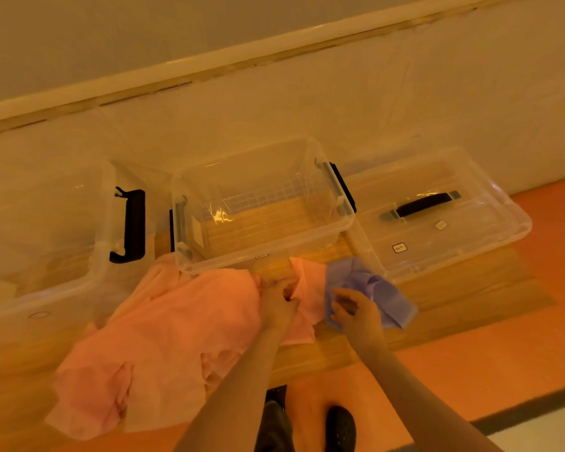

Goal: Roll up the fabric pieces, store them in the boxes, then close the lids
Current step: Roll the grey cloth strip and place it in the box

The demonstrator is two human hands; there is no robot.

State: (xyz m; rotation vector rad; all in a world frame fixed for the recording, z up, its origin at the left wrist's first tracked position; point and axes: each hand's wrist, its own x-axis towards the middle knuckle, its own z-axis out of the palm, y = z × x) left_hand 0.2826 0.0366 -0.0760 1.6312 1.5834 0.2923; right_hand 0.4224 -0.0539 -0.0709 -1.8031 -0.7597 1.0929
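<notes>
Right now my left hand (279, 303) has its fingers curled into the pink fabric (163, 340) to gather it for rolling, while my right hand (353, 309) pinches the blue fabric (372, 288) apart from it. Just beyond my fingers the open box (265, 256) waits on the worktop (454, 298), its lid (444, 216) beside it.

I see both bare forearms reaching toward twelve o'clock, close together. My left hand (279, 301) is curled, fingers bunched and pinching. My right hand (356, 309), at its three o'clock, is curled too, thumb and fingers gripping.
</notes>
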